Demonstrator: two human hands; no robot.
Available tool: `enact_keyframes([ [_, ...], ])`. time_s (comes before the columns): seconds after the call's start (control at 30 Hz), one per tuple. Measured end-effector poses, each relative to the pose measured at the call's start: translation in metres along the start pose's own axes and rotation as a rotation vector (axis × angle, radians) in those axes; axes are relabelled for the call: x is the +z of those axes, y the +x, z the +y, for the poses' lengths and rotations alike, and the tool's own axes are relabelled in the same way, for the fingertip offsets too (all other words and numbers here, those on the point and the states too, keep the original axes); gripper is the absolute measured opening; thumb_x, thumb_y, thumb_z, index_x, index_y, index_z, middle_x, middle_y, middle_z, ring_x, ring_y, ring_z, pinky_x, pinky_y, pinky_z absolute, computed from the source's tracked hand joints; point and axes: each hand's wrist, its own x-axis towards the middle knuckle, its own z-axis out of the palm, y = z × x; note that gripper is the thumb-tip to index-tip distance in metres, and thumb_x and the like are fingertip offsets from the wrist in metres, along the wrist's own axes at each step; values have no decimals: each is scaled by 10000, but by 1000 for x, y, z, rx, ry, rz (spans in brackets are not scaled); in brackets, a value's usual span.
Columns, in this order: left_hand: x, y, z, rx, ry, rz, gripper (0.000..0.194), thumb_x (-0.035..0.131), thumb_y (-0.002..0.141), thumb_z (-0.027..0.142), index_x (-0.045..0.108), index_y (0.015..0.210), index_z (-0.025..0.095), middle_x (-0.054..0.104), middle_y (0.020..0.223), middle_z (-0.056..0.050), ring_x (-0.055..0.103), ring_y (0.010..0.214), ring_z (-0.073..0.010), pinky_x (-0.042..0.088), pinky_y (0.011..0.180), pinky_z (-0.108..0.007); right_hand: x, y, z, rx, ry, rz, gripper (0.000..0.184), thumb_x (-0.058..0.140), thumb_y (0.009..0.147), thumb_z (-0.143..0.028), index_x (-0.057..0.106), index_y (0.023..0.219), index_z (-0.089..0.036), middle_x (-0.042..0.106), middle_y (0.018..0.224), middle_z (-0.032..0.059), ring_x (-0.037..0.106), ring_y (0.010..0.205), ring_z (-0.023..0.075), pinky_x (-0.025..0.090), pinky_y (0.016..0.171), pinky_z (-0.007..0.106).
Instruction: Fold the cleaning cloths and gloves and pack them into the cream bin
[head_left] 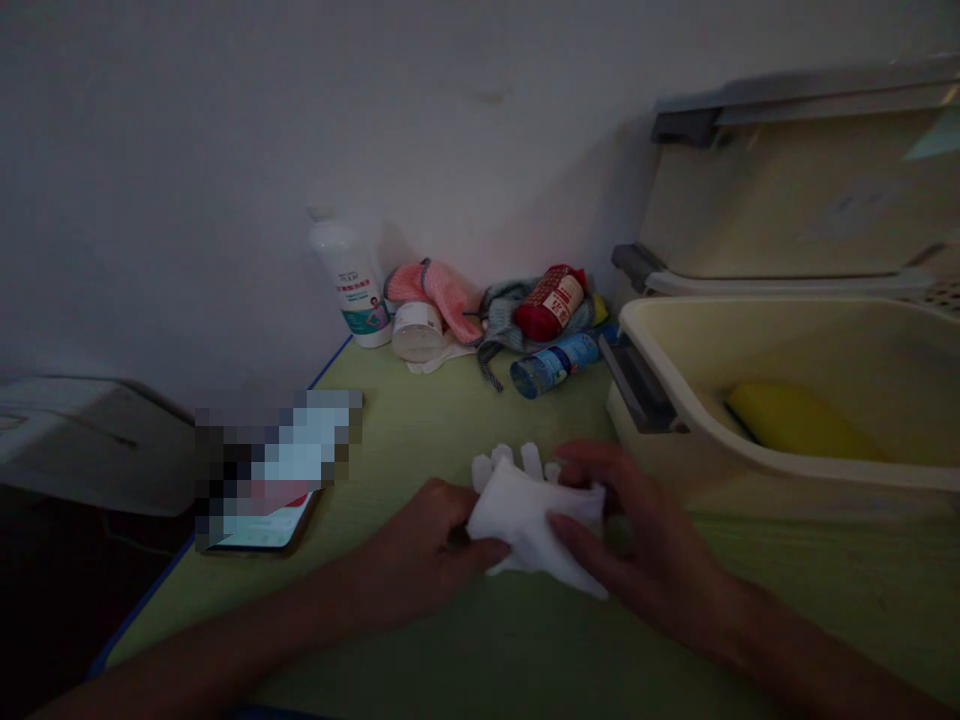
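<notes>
Phone [262, 530] left, bin [780, 485] right on the table [420, 425]; glove [525, 520] between them; bottle [352, 290] and cloths [450, 297] behind

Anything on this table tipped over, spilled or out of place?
The blue bottle lies on its side near the open bin, and the pink cloth and gray cloth are bunched untidily by the wall. No spill shows in this dim view.

Tabletop [352, 420]: pale green, blue edge. Bottle [349, 280]: white, teal on label. One cloth [439, 290]: pink, dark-striped border. Can [551, 303]: red, pale label. Bin [750, 480]: cream, grey latches. Object inside [802, 420] was yellow. Glove [525, 515]: plain white.
</notes>
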Motion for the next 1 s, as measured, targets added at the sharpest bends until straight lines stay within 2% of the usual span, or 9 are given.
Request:
enact_keyframes([
  [0.07,-2,3,-4,-77,-154,-35,194,544,749,290,589,690,111,543,617,6,495,580,-116,403,545,-222,1,4,0,132,124,-16,401,532,795,-219,361,1157,-206,573,857,32,614,637,135,521,500,229],
  [0.17,-5,10,-10,-19,-412,-44,180,569,715,233,588,856,123,607,773,-13,560,708,-134,449,651,-246,1,7,-4,237,235,-23,473,538,774,-244,303,1183,-211,562,926,53,616,685,146,539,546,264],
  [0.23,-6,14,-12,1,-505,-46,224,557,719,204,559,934,141,614,820,-15,568,699,-123,451,614,-230,2,9,-5,257,266,-30,516,542,769,-272,269,1202,-207,559,998,77,620,721,153,546,589,288],
  [0.47,-2,20,-14,-127,-424,87,198,521,783,252,437,936,159,531,577,55,488,450,-80,370,404,-163,9,14,9,324,137,-45,535,463,779,-169,228,1260,-182,554,944,53,580,559,110,465,488,249],
  [0.63,-1,25,-12,-171,-419,102,293,484,808,290,337,1034,174,527,455,73,497,352,-116,370,356,-175,11,17,14,283,-22,-28,495,443,788,-119,296,1258,-171,584,995,84,605,633,133,459,527,253],
  [0.73,-1,25,-8,-232,-338,87,316,434,838,286,293,1097,173,491,415,94,446,302,-114,328,329,-170,11,19,12,272,-107,-29,460,435,801,-107,332,1247,-145,606,979,102,629,708,168,470,552,263],
  [0.8,-1,24,-7,-225,-219,140,353,465,827,264,296,1125,177,482,450,102,429,321,-102,304,342,-168,12,20,11,255,-180,-50,451,447,793,-86,362,1233,-134,614,985,112,640,759,188,487,587,276],
  [0.93,3,20,-10,-63,137,305,394,527,807,231,355,1156,173,512,602,60,524,527,-137,393,477,-230,10,19,11,179,-394,-93,400,467,809,-89,423,1203,-136,599,1070,133,650,835,229,522,697,353],
  [1.0,6,19,-14,51,293,405,386,560,793,209,409,1146,168,541,748,12,559,662,-159,458,587,-291,9,19,11,149,-518,-104,378,479,824,-120,441,1200,-141,572,1123,143,656,795,237,537,657,379],
])
